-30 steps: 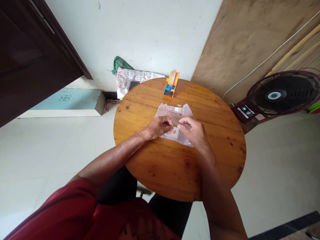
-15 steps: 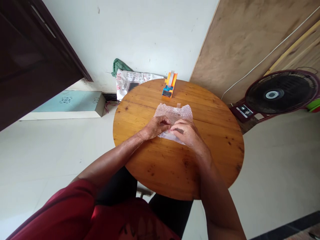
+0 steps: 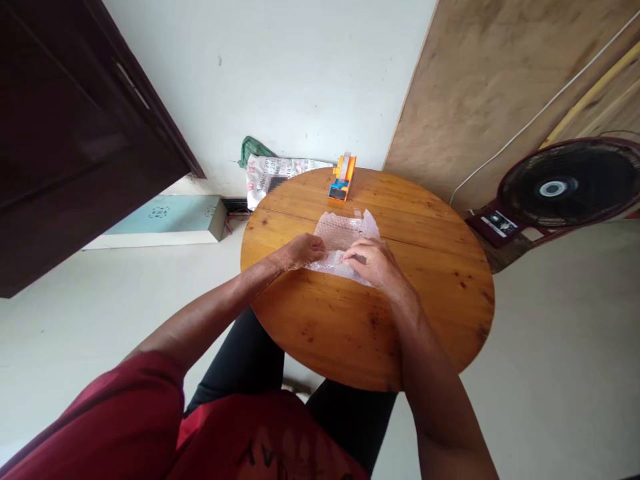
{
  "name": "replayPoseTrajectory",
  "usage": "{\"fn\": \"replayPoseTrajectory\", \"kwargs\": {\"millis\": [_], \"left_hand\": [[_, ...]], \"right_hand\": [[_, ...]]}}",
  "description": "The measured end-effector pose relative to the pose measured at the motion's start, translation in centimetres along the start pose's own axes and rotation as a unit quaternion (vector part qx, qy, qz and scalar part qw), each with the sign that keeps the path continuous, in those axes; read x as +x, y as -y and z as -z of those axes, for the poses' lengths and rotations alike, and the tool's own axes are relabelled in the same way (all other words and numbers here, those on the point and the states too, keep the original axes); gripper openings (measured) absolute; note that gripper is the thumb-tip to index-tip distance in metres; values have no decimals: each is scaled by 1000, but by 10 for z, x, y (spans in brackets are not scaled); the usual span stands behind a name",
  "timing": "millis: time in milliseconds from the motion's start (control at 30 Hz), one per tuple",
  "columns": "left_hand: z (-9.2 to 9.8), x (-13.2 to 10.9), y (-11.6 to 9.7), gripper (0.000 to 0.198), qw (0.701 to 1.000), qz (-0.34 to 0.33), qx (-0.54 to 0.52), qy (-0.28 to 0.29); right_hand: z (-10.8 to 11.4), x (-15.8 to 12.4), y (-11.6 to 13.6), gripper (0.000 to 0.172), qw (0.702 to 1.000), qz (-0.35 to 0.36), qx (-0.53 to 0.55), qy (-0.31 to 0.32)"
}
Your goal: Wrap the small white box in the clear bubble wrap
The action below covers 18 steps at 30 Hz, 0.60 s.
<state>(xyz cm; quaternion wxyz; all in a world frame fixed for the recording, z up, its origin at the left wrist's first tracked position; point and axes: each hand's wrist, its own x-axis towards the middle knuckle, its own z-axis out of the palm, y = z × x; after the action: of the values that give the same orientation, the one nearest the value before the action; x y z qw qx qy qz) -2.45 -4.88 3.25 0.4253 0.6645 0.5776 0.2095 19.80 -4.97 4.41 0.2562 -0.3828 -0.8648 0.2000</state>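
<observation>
Lying on the round wooden table [image 3: 425, 300], the sheet of bubble wrap [image 3: 345, 232] is near its middle. Right hand [image 3: 374, 261]: thumb and forefinger pinch the near part. Left hand [image 3: 305, 251]: fingers curl at the wrap's left edge; cannot tell whether they grip. Orange-and-blue tape dispenser [image 3: 339, 193] stands beyond, near the far rim.

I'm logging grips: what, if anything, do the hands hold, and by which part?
The left hand is at the left edge of the bubble wrap, the right hand over its near right part; whether either grips it cannot be told.
</observation>
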Motion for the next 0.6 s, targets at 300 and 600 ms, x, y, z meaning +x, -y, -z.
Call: {"fn": "replayPoseTrajectory", "kwargs": {"millis": [300, 600], "left_hand": [[11, -23, 8, 38, 988, 45, 65, -132], [0, -30, -6, 52, 973, 204, -105, -29]], "right_hand": [[0, -1, 3, 18, 999, -2, -39, 5], [0, -1, 1, 17, 1000, 5, -26, 1]]}}
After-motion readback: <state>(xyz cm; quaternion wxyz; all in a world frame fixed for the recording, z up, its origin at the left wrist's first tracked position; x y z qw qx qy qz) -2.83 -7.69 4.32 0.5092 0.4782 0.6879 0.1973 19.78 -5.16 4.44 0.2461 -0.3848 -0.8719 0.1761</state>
